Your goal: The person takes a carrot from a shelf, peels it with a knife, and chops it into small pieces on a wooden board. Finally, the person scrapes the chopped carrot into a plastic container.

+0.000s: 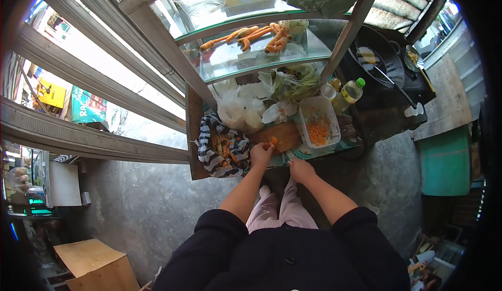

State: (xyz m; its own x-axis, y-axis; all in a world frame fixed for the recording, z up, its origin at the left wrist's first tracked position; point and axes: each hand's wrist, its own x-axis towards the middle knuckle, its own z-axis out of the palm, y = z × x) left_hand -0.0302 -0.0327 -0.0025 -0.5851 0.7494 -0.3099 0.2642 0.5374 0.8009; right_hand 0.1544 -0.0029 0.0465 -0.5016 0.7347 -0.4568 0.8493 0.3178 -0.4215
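My left hand [261, 155] is closed, pinching a piece of carrot [273, 141] at the wooden cutting board [286, 134]. Just right of the board's near edge, my right hand [302, 170] is wrapped round what looks like a knife; only a thin pale bit shows past the fingers. Orange diced carrot [318, 133] lies in a clear plastic tub [334, 114] beyond my right hand. To the left, a black-and-white striped plastic bag [205, 147] gapes around carrot peelings [226, 148].
White plastic bags [235, 108] and bagged greens [295, 81] stand behind the board. Whole carrots [256, 33] lie on a glass shelf above. A green-capped bottle [349, 95] stands right of the tub, near a stove with a wok [384, 63]. A cabinet post [353, 29] rises close by.
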